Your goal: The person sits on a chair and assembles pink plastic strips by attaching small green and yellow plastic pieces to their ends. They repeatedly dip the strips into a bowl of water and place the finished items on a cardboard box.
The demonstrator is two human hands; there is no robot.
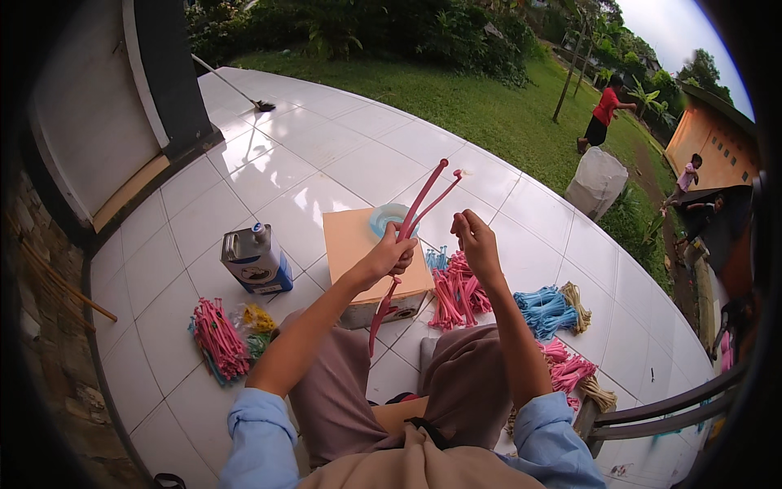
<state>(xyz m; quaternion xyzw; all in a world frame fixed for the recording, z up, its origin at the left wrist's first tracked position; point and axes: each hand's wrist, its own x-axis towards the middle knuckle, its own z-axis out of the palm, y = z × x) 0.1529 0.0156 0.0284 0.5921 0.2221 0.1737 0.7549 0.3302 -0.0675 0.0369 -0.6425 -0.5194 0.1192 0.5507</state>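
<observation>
On my feed, the left hand has its fingers closed around long dark-pink strips. Two knobbed ends rise above the grip, and a length hangs below it, over the near side of a box with a peach top. The right hand is raised just to the right of the strips, apart from them, its fingers drawn together at the tips; I cannot tell whether they pinch anything. Behind the left hand, I see a light-blue dish on the box.

To the box's right on the tiled floor lies a pink bundle, then a blue bundle touching a beige bundle. To the left stand a blue-and-silver can and, nearer me, another pink bundle. Farther out, I make out a white sack by the grass.
</observation>
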